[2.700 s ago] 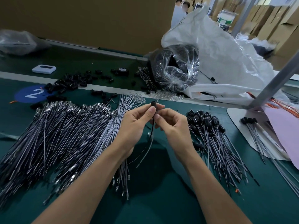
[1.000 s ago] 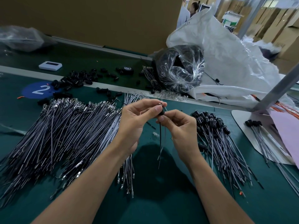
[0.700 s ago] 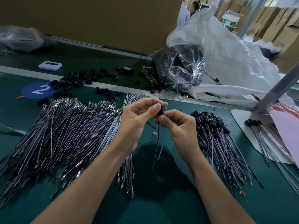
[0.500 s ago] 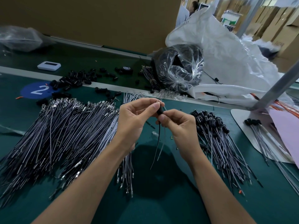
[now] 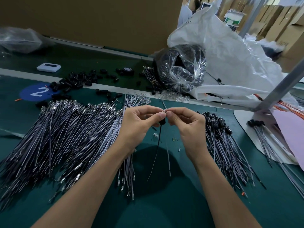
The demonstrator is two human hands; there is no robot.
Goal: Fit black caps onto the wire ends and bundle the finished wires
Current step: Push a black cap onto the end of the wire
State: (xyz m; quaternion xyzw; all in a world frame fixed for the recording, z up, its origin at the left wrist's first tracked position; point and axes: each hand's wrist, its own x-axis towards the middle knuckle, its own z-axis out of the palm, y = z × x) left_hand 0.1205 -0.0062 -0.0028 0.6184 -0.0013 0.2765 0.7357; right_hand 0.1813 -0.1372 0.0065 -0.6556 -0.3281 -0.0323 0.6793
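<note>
Above the green mat, my left hand [image 5: 139,124] and my right hand [image 5: 187,125] meet fingertip to fingertip. My left fingers pinch a black cap [image 5: 162,122] with a thin dark wire [image 5: 156,150] hanging down from it. My right fingers pinch the metal end of a wire [image 5: 168,155] right beside the cap. A broad pile of uncapped wires [image 5: 65,137] lies to the left. Capped wires [image 5: 225,142] lie in a pile to the right. Loose black caps [image 5: 77,81] are scattered at the back left.
A clear plastic bag of black parts [image 5: 181,69] and a big white sack [image 5: 230,60] stand at the back right. A white board [image 5: 246,125] with more capped wires [image 5: 261,134] and a metal post [image 5: 283,84] sit at right. A small white device [image 5: 48,67] lies far left.
Both hands have risen slightly and now pinch higher, so the cap sits just below the fingertips. The two wires hang straighter beneath them.
</note>
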